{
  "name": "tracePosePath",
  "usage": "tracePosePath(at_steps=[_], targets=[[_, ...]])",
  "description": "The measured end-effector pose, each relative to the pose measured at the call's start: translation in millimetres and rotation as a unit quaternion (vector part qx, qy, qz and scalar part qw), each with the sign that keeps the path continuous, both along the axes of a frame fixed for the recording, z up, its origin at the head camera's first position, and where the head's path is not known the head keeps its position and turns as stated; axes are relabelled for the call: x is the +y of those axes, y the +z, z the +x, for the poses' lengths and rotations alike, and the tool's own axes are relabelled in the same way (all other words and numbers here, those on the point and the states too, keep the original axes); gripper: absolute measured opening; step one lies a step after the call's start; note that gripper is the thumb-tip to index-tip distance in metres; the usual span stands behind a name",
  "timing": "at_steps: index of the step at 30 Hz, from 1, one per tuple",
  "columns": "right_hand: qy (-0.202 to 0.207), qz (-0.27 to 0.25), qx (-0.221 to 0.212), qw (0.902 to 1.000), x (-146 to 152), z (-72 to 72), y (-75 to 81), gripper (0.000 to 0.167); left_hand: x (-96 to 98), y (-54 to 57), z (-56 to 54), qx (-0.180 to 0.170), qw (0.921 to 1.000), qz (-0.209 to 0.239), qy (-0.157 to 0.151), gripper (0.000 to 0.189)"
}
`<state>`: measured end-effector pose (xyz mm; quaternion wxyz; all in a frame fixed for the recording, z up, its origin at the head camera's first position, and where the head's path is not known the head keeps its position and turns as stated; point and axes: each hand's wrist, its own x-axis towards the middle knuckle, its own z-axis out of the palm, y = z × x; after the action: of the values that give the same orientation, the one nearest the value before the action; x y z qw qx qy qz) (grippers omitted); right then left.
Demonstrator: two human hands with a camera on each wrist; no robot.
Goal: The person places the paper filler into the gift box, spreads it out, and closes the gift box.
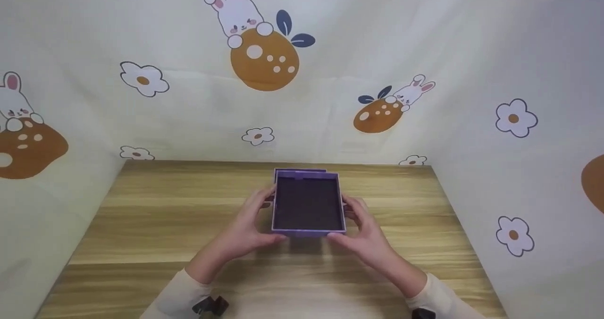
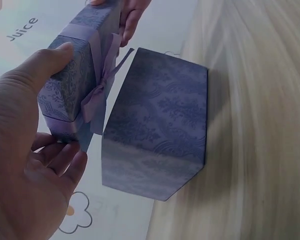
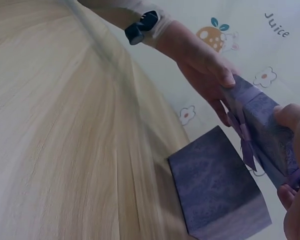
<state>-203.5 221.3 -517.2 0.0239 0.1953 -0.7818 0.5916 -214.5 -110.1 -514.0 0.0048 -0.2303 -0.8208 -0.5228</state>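
Both hands hold a shallow purple box lid [image 1: 309,205] above the table, its dark inside facing the head camera. My left hand [image 1: 245,225] grips its left side, thumb at the near edge and fingers at the side and below. On the opposite side my right hand [image 1: 367,231] grips it likewise. A lilac ribbon with a bow [image 2: 96,92] wraps the lid and hangs on its underside. Just below, apart from the lid, a taller purple box [image 2: 157,107] with a damask pattern stands on the table. Its top is hidden in the head view.
The wood-grain tabletop [image 1: 165,224] stretches around the box. Pale cloth [image 1: 325,116] printed with rabbits, oranges and flowers walls off the back and both sides. Dark devices are strapped on the left wrist [image 1: 210,305] and right wrist [image 1: 423,313].
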Motion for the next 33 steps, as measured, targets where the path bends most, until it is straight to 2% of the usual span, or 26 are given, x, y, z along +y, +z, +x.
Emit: tracePosePath(at_steps=[8, 11, 16, 23, 28, 33], targets=[[-0.001, -0.018, -0.005, 0.9998, 9.2, 5.8, 0.8, 0.097, 6.5, -0.2, 1.1, -0.012, 0.9998, 0.001, -0.013, 0.118], [0.003, -0.023, 0.011, 0.9997, 8.9, 5.3, 0.5, 0.095, 5.6, 0.1, 1.6, -0.010, 0.9998, -0.002, -0.016, 0.120], [0.013, -0.021, 0.046, 0.9986, 6.8, 3.5, 1.0, 0.092, 2.0, -1.7, 0.8, 0.023, 0.9995, -0.012, -0.019, 0.122], [0.016, -0.012, 0.074, 0.9970, 3.6, 0.3, 0.7, 0.094, 0.1, -5.1, -1.1, 0.072, 0.9974, -0.005, -0.004, 0.117], [0.009, -0.001, 0.101, 0.9948, 2.5, -2.3, 0.9, 0.099, 0.5, -5.1, -1.6, 0.091, 0.9958, 0.012, -0.002, 0.113], [0.001, 0.012, 0.140, 0.9901, 1.5, -5.1, 1.5, 0.103, 1.4, -5.7, -1.4, 0.094, 0.9955, 0.015, 0.004, 0.110]])
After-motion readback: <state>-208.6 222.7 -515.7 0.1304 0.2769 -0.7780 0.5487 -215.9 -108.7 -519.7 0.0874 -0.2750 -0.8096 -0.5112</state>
